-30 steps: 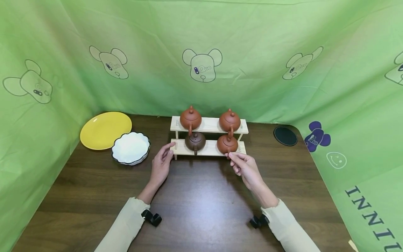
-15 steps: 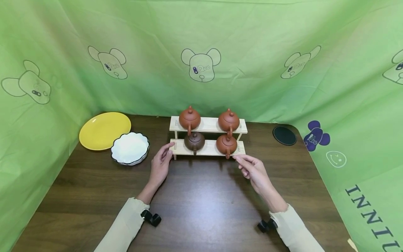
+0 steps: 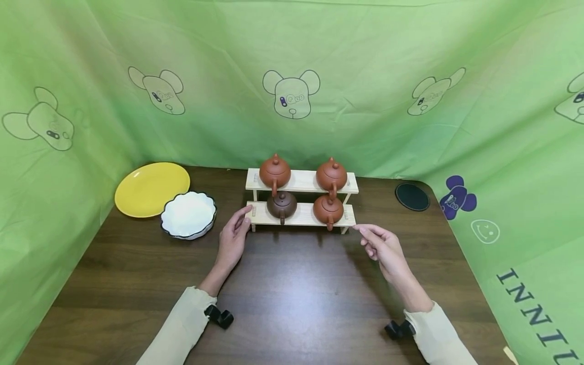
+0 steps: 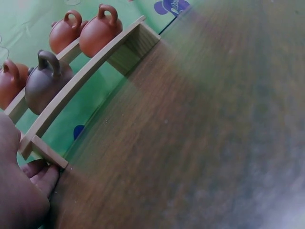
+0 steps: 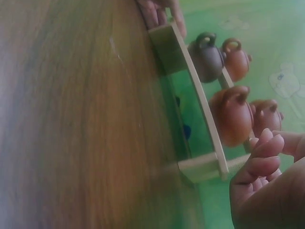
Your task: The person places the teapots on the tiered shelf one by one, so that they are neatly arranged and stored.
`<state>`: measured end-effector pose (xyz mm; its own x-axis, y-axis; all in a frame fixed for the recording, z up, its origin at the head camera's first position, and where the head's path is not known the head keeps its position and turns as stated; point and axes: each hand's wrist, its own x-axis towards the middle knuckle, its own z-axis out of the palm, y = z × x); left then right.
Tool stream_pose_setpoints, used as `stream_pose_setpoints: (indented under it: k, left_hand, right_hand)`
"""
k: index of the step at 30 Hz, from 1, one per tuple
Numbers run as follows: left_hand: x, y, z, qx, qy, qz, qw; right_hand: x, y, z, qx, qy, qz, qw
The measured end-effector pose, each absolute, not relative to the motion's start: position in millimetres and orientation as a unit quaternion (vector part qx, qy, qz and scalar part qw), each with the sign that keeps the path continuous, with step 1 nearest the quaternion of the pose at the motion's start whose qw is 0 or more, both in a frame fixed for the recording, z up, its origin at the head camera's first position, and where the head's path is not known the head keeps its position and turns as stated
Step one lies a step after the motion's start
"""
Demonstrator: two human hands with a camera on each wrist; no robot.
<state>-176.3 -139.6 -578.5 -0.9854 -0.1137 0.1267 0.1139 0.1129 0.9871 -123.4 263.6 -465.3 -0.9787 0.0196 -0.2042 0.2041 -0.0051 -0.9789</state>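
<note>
A two-tier wooden rack (image 3: pixel 301 219) stands at the back middle of the dark table. Two reddish teapots (image 3: pixel 275 171) (image 3: pixel 331 175) sit on its upper shelf. The lower shelf carries a dark brown teapot (image 3: pixel 281 204) and a reddish teapot (image 3: pixel 328 209). My left hand (image 3: pixel 243 219) touches the left end of the lower shelf, thumb on top, fingers fairly straight. My right hand (image 3: pixel 366 234) hovers just right of the rack's right end, fingers loosely curled, holding nothing. The right wrist view shows the rack (image 5: pixel 200 109), the reddish teapot (image 5: pixel 233 117) and my fingers (image 5: pixel 259 157) apart from it.
A yellow plate (image 3: pixel 152 188) and a white scalloped bowl (image 3: pixel 189 214) lie at the back left. A black round coaster (image 3: pixel 412 196) sits at the back right. Green cloth walls close in on three sides. Bare brown table (image 3: pixel 292 294) stretches in front of the rack.
My right hand has let go of the lower right teapot's handle and drawn away to the right. The left hand and the teapots have stayed put.
</note>
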Motion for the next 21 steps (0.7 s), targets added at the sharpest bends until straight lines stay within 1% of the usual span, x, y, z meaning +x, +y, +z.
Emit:
stream_pose_setpoints:
  k: [3, 7, 10, 16, 17, 21]
  left_hand:
    - [-169, -135, -562, -0.003, -0.759, -0.641, 0.113]
    - [-154, -128, -526, -0.017, -0.774, -0.615, 0.147]
    - [-145, -129, -506, -0.032, -0.781, -0.604, 0.156]
    - [-149, -150, -517, -0.091, -0.808, -0.549, 0.193]
    - [-148, -154, -515, -0.097, -0.816, -0.535, 0.196]
    - [-136, -165, -485, -0.1, -0.864, -0.46, 0.181]
  right_hand:
    - [-123, 271, -462, 0.074, 0.709, -0.699, 0.06]
    - [-122, 282, -457, 0.057, 0.72, -0.69, 0.048]
    - [-121, 288, -452, 0.044, 0.727, -0.685, 0.036]
    - [-117, 297, -444, 0.027, 0.758, -0.652, 0.009]
    - [-117, 299, -442, 0.022, 0.771, -0.636, 0.004]
    - [-115, 307, -437, -0.006, 0.841, -0.54, -0.03]
